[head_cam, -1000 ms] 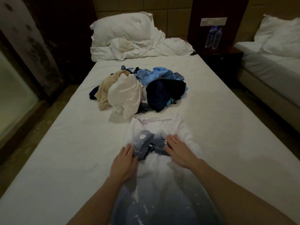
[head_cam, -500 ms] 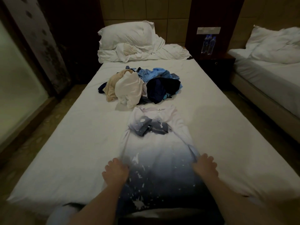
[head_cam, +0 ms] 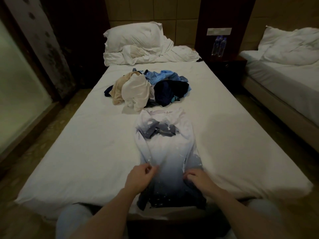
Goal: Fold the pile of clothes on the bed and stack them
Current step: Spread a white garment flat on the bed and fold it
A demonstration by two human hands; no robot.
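A white-to-dark-blue gradient shirt [head_cam: 165,152] lies lengthwise on the bed [head_cam: 86,152], its sleeves folded in across the chest. My left hand [head_cam: 140,176] pinches the shirt's left side near the hem, fingers curled. My right hand [head_cam: 198,179] grips the bunched fabric on the right side near the hem. Beyond the shirt sits a pile of clothes [head_cam: 148,90]: beige, cream, light blue and dark navy pieces.
White pillows and a crumpled duvet [head_cam: 143,47] lie at the head of the bed. A dark nightstand [head_cam: 226,66] with water bottles [head_cam: 218,46] stands to the right, then a second bed [head_cam: 283,80]. A glass wall runs along the left.
My hands left the folded sleeves at the chest, slid down the shirt's sides and now take hold of it near the hem. The camera drew back from the bed.
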